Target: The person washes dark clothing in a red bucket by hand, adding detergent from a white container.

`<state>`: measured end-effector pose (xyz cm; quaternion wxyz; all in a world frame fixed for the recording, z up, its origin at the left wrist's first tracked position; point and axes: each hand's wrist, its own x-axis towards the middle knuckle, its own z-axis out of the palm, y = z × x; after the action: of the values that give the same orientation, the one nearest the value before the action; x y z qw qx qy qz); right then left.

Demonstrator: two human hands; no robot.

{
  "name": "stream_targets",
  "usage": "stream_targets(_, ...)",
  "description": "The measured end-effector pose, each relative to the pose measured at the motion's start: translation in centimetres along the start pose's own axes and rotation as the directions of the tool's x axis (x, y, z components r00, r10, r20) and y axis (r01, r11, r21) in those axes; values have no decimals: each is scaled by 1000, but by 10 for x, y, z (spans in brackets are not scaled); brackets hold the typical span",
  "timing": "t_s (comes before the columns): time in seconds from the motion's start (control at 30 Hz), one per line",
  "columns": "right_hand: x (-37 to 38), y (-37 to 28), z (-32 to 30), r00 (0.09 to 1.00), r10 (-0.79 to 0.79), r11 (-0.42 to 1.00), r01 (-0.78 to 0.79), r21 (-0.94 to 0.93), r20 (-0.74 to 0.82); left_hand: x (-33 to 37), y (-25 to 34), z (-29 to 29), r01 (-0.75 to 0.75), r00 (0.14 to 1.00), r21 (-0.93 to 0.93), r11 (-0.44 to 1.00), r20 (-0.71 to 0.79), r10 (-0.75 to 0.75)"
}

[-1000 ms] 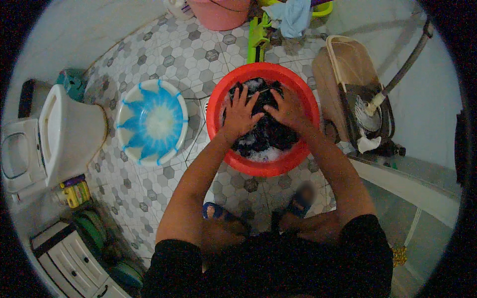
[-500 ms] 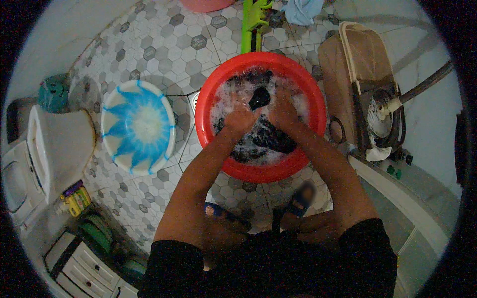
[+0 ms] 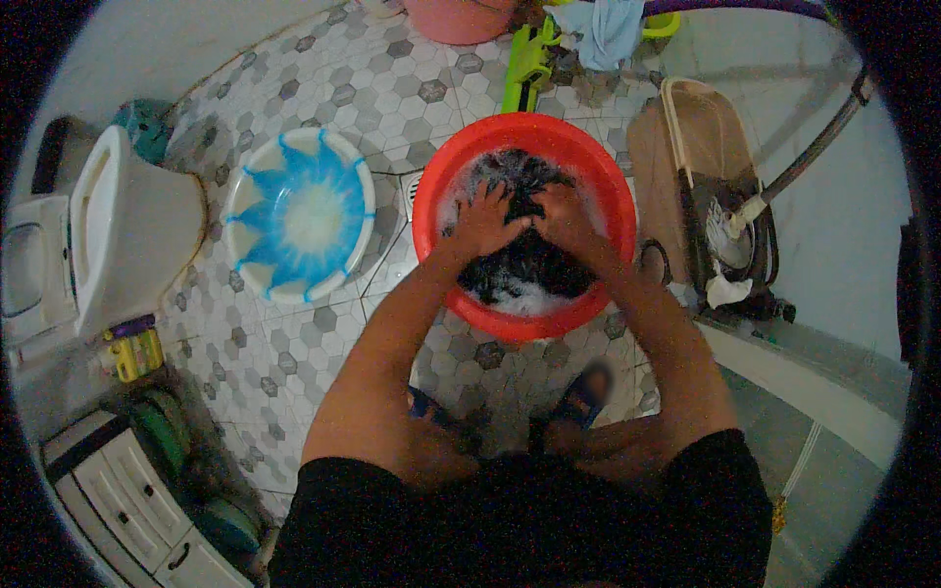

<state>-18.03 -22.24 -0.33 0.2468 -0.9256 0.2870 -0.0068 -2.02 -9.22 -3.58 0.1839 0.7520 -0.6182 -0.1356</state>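
A red round basin (image 3: pixel 424 230) stands on the tiled floor in front of me, holding sudsy water and a dark wet cloth (image 3: pixel 534 269). My left hand (image 3: pixel 486 225) lies palm down on the cloth at the left, its fingers spread. Beside it, my right hand (image 3: pixel 567 218) is curled with its knuckles up, gripping a bunched part of the same dark cloth. The thumbs of both hands come close together over the middle of the basin. Part of the cloth is hidden under the hands and foam.
A blue-and-white basin (image 3: pixel 345 230) sits to the left, near the toilet (image 3: pixel 147 220). Beyond the red basin are a green plastic frame (image 3: pixel 529 69), a light blue cloth (image 3: pixel 603 34) and a pink tub (image 3: pixel 461 18). A beige-and-brown container (image 3: pixel 711 132) stands at the right.
My left hand has opened from a closed grip and now lies spread on the cloth. The dark cloth is bunched closer together, with its rounded, raised bit gone from sight. The view has shifted slightly.
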Motion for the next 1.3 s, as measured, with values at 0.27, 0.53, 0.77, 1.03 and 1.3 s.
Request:
stream_targets(0.27, -18, -16, -92, 988, 87, 820, -143, 555, 126, 6, -40, -28, 17, 1000, -463, 886, 18, -10)
stream_targets(0.53, -34, -9, -110, 960, 191, 287, -255, 923, 206, 6, -48, -53, 143, 964, -460, 876, 264, -18)
stream_targets(0.77, -32, -23, -119, 984, 13, 881, -95, 463, 178, 19, -18, -112, 214, 974, -899, 383, 169, -149)
stream_targets(1.03, -28, 46, -55, 983, 171, 937, -185, 297, 71, 38, 41, -173, 183, 951, -983, 19, 172, -256)
stream_targets(1.3, -10, -47, -164, 936, 351, 461, -144, 875, -31, 54, 55, -229, -135, 951, -959, 250, -196, -238)
